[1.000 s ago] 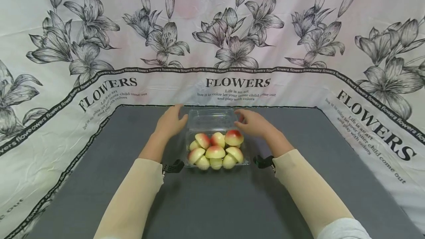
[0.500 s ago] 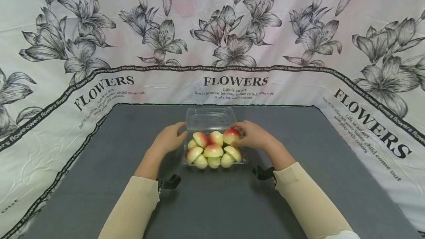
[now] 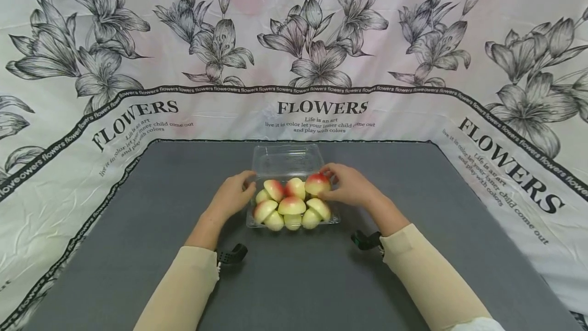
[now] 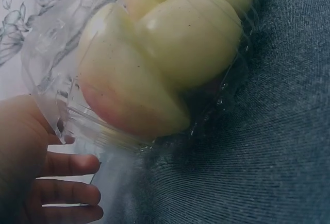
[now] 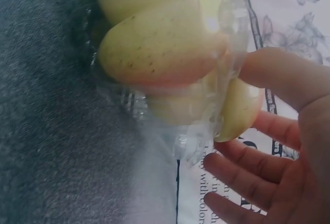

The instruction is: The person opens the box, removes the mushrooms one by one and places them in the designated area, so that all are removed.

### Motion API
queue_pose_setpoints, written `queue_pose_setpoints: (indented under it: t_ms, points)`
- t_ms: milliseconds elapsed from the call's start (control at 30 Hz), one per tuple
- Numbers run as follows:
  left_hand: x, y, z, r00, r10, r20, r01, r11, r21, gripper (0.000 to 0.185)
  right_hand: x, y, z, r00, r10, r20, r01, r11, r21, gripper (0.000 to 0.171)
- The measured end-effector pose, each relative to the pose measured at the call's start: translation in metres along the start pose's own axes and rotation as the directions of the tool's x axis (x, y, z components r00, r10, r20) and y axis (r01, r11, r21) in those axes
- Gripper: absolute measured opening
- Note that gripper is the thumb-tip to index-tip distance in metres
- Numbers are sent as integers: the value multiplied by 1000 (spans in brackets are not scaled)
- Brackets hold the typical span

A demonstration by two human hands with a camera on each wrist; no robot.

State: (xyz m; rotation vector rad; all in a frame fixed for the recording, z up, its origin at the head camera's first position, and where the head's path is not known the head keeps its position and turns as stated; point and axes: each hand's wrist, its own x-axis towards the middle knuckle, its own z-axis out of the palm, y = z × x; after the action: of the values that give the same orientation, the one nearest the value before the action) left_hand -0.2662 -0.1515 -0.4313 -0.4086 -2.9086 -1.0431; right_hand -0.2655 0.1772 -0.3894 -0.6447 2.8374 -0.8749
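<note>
— How did the clear plastic box (image 3: 288, 160) look?

— Its lid lay back on the far side; yellow-pink peach pieces (image 3: 291, 202) were heaped above the rim; it sat mid-table on the grey cloth (image 3: 294, 280).

— And the hands?

— The left hand (image 3: 231, 195) lay at the box's left wall, fingers relaxed; the right hand (image 3: 350, 185) touched the far-right piece (image 3: 317, 184), thumb and fingers loosely round it; a firm grip I could not tell.

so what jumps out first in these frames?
The clear plastic clamshell mid-table, lid open toward the back, heaped with red-blushed peach pieces. The left hand touches its left edge and the right hand has its fingers at the reddest peach piece at the back right corner. Behind the grey table hangs a lily-print FLOWERS cloth.
</note>
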Motion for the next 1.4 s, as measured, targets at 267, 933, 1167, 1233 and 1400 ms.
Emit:
queue_pose_setpoints:
  t_ms: [267,933,1167,1233,1400]
  points:
    - [1,-2,0,999,23,-25,-23,999,24,44,-1,9,-5,999,-23,-29,27,991,132,57]
    - [0,-2,2,1000,23,-20,-23,999,37,43,-12,20,-29,998,68,12,-68,931,359,52]
    - [0,-2,0,1000,20,-10,-20,999,40,44,-16,33,-37,994,105,8,-101,932,348,57]
    - [0,-2,0,1000,19,-12,-19,999,45,44,-16,39,-37,992,123,6,-117,929,350,58]
    - [1,-1,2,999,27,-17,-26,998,61,42,-18,51,-36,982,188,-4,-173,913,368,60]
